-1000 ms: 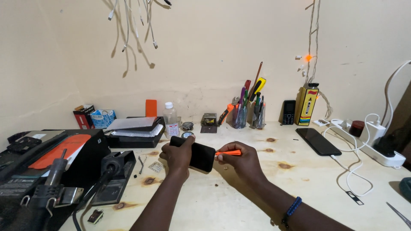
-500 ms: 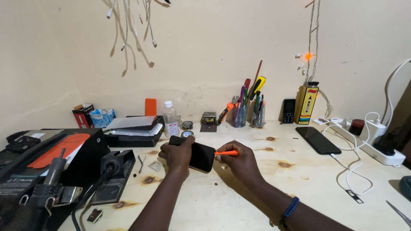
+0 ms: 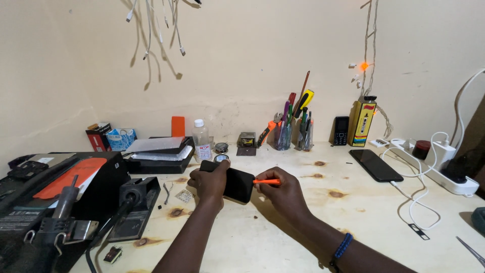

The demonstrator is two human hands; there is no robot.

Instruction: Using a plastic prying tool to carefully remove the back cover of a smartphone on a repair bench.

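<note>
Both forearms reach forward from the lower edge of the view and meet near the middle. The left hand (image 3: 209,178) is curled, its back towards the camera, fingers wrapped over the top edge of what it grips, wrist straight. The right hand (image 3: 283,188) sits just beside it, knuckles up, thumb and fingertips pinched together and pointing towards the left hand. A blue band circles the right wrist.

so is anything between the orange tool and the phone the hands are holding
Nothing visible. The left hand grips the black phone above the table, and the right hand holds the orange tool with its tip right at the phone's right edge. No cable or other item lies between them; whether the tip touches cannot be told.
</note>
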